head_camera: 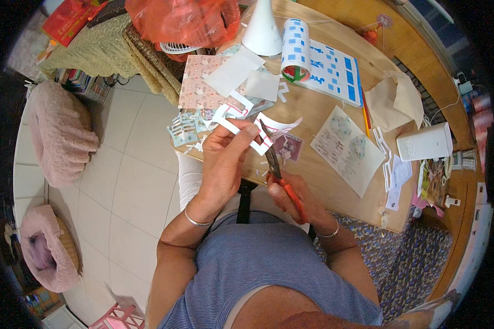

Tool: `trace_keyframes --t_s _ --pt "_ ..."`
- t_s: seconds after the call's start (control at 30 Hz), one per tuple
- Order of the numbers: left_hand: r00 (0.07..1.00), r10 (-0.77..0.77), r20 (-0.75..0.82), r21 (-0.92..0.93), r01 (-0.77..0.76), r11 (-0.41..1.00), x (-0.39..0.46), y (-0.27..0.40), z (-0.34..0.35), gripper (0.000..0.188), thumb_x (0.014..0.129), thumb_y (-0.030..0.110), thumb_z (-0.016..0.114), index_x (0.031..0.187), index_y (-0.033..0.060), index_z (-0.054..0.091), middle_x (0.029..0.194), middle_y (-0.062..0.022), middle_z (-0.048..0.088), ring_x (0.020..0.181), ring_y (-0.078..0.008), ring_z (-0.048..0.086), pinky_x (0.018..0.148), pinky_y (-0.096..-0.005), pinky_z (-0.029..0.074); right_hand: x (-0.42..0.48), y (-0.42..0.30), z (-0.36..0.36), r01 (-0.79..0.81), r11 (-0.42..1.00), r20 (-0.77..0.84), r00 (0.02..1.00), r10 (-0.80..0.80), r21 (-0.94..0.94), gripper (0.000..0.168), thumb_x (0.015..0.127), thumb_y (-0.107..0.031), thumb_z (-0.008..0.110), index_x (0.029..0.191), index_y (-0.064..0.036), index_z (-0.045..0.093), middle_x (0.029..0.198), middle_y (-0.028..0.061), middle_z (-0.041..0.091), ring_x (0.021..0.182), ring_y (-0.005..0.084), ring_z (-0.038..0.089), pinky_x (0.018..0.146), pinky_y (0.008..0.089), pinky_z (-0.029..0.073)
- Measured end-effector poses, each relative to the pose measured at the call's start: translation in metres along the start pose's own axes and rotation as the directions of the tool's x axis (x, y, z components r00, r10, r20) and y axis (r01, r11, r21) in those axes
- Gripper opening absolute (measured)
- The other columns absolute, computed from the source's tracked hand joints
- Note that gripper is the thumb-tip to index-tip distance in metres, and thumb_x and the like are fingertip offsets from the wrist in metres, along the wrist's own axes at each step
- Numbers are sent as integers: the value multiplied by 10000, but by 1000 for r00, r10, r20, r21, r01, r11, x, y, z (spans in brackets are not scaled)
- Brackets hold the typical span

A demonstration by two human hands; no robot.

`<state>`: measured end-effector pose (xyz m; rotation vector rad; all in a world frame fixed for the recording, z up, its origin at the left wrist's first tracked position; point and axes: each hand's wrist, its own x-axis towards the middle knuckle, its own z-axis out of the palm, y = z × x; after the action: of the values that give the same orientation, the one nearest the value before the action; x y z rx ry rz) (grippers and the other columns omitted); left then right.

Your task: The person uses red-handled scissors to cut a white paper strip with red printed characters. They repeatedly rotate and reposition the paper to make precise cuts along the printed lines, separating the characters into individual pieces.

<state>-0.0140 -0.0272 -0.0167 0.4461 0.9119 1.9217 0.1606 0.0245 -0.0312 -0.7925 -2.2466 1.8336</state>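
Observation:
My left hand (226,158) pinches a white paper cut-out (229,124) with red or pink lines, between thumb and fingers. In my right hand (294,191) is a pair of scissors with red-orange handles (291,197). The dark blades (272,158) point away from me and meet the paper's right part, where a curled flap (282,125) stands up. Whether the blades are parted is hard to make out. Small paper scraps (286,153) lie on a dark pink printed piece under the blades. Both hands are held over the near edge of the wooden table (308,109).
Patterned pink paper (199,80) and blank white sheets (234,72) lie beyond my left hand. A white cone (262,33), a printed roll (295,49) and a blue-and-white printed pad (333,72) stand farther back. A printed sheet (348,150) and a white box-shaped device (425,142) are at the right.

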Motion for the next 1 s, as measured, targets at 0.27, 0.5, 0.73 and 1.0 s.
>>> trace_keyframes --t_s 0.27,0.5,0.73,1.0 --pt "1000 1 2 5 -1 1000 -2 4 4 80 881 104 608 902 29 627 823 -48 630 762 -127 576 730 -280 465 1 -4 0 30 999 -8 1000 -30 14 367 922 -365 538 871 -4 494 685 139 479 612 277 490 585 391 401" --pt "999 -26 19 121 23 992 1 9 -1 98 862 88 628 913 4 631 827 -68 640 749 -139 602 699 -276 491 -2 -5 -8 -18 996 -10 1000 17 -83 378 914 -376 549 871 -3 506 714 152 507 644 272 520 608 395 412" --pt "988 -86 127 333 39 942 5 28 -6 92 848 50 648 907 -21 637 792 -71 662 738 -105 613 693 -240 497 -5 -8 -29 99 979 68 994 -89 -177 379 898 -382 566 891 -5 542 723 161 532 678 280 556 638 373 442" --pt "992 -65 109 461 7 887 3 33 -4 106 851 65 654 907 -22 629 795 -53 660 730 -80 607 674 -217 492 -4 -10 -33 75 974 97 994 -55 -213 375 895 -379 568 889 -5 536 711 165 522 659 312 543 608 395 425"
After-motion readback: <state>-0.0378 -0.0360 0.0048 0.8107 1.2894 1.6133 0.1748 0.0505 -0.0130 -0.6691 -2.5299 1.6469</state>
